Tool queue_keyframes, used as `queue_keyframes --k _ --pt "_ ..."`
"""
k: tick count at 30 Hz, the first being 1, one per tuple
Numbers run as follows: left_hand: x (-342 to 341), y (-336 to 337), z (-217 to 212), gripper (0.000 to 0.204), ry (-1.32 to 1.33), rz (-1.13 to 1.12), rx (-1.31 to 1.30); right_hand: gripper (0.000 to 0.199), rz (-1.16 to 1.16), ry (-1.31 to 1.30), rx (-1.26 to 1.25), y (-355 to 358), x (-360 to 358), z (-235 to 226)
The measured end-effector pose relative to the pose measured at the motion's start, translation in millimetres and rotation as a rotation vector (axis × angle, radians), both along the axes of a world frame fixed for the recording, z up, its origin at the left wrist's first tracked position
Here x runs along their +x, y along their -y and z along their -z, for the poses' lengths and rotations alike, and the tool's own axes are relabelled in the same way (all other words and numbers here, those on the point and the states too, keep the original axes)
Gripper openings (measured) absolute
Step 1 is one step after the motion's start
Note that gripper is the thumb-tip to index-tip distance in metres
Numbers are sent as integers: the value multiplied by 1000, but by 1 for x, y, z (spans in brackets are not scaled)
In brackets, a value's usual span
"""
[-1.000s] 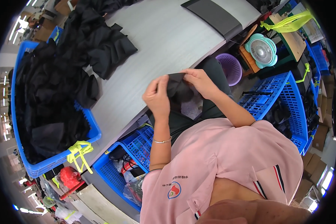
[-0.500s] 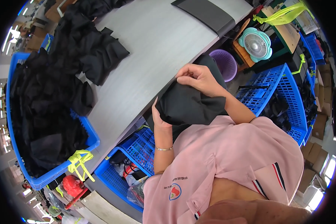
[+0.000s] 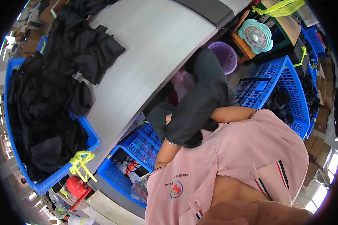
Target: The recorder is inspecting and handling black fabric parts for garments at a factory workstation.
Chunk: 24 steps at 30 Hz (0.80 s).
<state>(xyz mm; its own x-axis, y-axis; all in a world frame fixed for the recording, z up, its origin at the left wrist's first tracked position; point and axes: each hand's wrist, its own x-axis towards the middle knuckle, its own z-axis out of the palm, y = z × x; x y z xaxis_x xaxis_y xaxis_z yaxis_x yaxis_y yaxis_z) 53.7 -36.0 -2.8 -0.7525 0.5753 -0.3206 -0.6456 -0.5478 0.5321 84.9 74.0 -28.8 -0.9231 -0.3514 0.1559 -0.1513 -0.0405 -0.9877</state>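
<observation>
A dark black fabric piece [image 3: 191, 118], blurred by motion, is bunched over my lap in front of my shirt. Only a small bit of my left hand [image 3: 168, 119] shows at the fabric's left edge; the cloth covers its fingers and hangs down over the bracelet on that wrist. From the right, my forearm runs in behind the fabric, which hides my right hand. How either hand grips the cloth cannot be seen.
A grey table [image 3: 139, 56] stands ahead, with a heap of black fabric [image 3: 97, 52] spilling into a blue basket [image 3: 92, 140] at left. Another blue basket [image 3: 116, 176] sits below the table. At right are a blue crate [image 3: 296, 101], a purple basket [image 3: 224, 56] and a teal fan [image 3: 255, 36].
The black fabric has swung down and left, unfolding across my lap and covering both hands. My right hand has dropped from the table edge toward my body. My legs now show more.
</observation>
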Motion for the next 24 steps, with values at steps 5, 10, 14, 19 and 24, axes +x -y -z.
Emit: queue_keyframes --k 5,10,14,19,24 --pt "-37 -44 -30 39 15 -380 33 22 213 325 -3 -16 -6 21" --pt "-66 -48 -34 53 32 -446 -12 26 822 217 16 -67 -14 -25" --pt "-48 -33 -23 63 32 -277 -74 17 816 -299 412 -67 -30 -63" --pt "-44 0 -9 60 135 -152 -33 18 269 -26 314 -68 -45 -76" --pt "-72 9 4 57 138 -147 -17 20 129 132 -416 -85 -33 -77"
